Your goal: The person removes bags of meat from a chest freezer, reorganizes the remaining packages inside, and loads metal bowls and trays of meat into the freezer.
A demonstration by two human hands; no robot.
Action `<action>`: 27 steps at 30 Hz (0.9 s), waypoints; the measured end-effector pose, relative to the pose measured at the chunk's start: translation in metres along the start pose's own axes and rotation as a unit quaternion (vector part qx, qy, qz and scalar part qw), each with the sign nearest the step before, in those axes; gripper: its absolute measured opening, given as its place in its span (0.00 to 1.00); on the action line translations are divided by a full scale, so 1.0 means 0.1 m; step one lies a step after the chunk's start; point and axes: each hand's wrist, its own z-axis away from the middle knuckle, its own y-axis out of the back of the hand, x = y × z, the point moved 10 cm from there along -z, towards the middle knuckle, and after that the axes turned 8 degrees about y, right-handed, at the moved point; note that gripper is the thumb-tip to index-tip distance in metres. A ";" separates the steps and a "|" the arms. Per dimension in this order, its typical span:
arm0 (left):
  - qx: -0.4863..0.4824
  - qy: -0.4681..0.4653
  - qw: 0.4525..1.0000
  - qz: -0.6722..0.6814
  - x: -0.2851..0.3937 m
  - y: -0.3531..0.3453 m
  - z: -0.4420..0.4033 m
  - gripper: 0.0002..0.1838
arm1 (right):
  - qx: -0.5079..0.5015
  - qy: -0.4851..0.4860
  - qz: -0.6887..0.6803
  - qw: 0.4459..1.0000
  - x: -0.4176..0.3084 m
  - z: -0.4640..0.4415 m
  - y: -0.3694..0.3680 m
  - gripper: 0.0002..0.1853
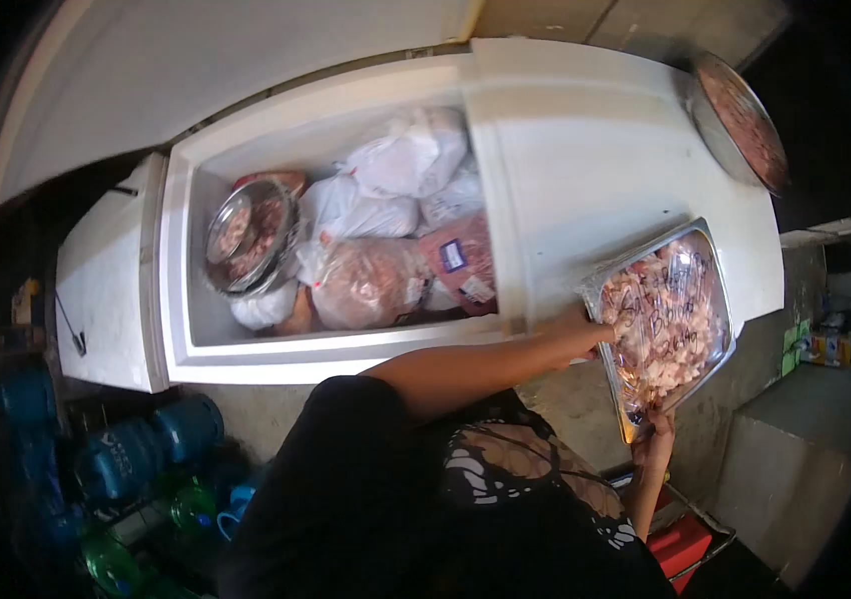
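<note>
A rectangular metal tray (717, 262) of raw cut meat (670, 319) is covered with clear plastic film that has dark handwriting on it. Gripping its near left side is my left hand (587, 337). At the bottom corner my right hand (655, 437) also holds the tray, its fingers partly under the rim. The tray is tilted above the right edge of a white chest freezer lid (585, 150). To the left, the open part of the freezer (178, 270) shows bagged meat (370, 285), white plastic bags (405, 155) and film-covered metal bowls of meat (251, 235).
A large metal bowl of meat (745, 125) stands at the lid's far right corner. Blue water jugs (151, 449) and green bottles (191, 507) are at lower left. A grey box-like cabinet (795, 449) stands at right, with a red object (680, 549) below my right arm.
</note>
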 end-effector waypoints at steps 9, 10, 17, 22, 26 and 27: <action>0.061 -0.010 0.995 0.074 -0.24 1.53 1.08 0.18 | -0.147 -0.241 -0.065 0.957 1.31 0.97 -1.13 0.19; 0.072 -0.017 0.992 0.100 -0.25 1.70 1.21 0.17 | -0.179 -0.256 -0.077 0.947 1.30 1.07 -1.36 0.19; 0.153 -0.032 0.978 0.141 -0.45 2.91 2.00 0.16 | -0.238 -0.231 -0.001 0.943 1.58 1.51 -2.39 0.19; 0.277 -0.109 0.947 0.119 -0.15 4.02 2.57 0.19 | -0.339 -0.276 -0.036 0.898 1.94 1.91 -3.52 0.24; 0.267 -0.142 0.936 0.178 0.29 4.27 2.96 0.16 | -0.381 -0.333 -0.113 0.855 2.53 2.06 -4.10 0.25; 0.284 -0.142 0.927 0.198 0.46 4.19 3.10 0.14 | -0.398 -0.342 -0.132 0.841 2.64 2.10 -4.23 0.25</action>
